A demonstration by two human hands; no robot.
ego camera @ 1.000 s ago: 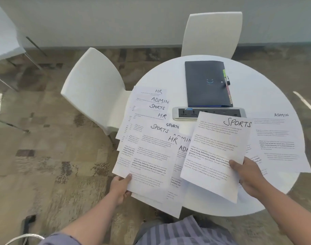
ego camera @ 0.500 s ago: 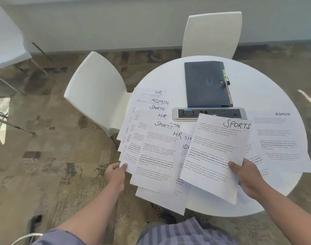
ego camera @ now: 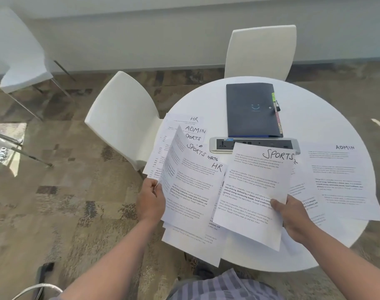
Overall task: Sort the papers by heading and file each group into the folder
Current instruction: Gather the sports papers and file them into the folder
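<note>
Landmark is the power strip point(ego camera: 254, 144) mid-table. Right hand point(ego camera: 294, 215) pinches a SPORTS sheet point(ego camera: 255, 191) by its lower right edge, thumb on top; the sheet's top edge overlaps the strip's near side. Left hand point(ego camera: 151, 200) grips the left edge of a fanned stack of papers point(ego camera: 191, 191) near-left of the strip, one sheet curling up off it, an HR page on top, SPORTS, ADMIN and HR headings showing behind. Dark folder point(ego camera: 253, 110) lies closed just past the strip on the far side, touching or nearly so, coloured tabs and a pen along its right edge. ADMIN sheet point(ego camera: 344, 180) lies flat right of the strip, more pages partly under it. All on the round white table point(ego camera: 327, 118); two white chairs point(ego camera: 122, 118) to the far and left of the strip.
</note>
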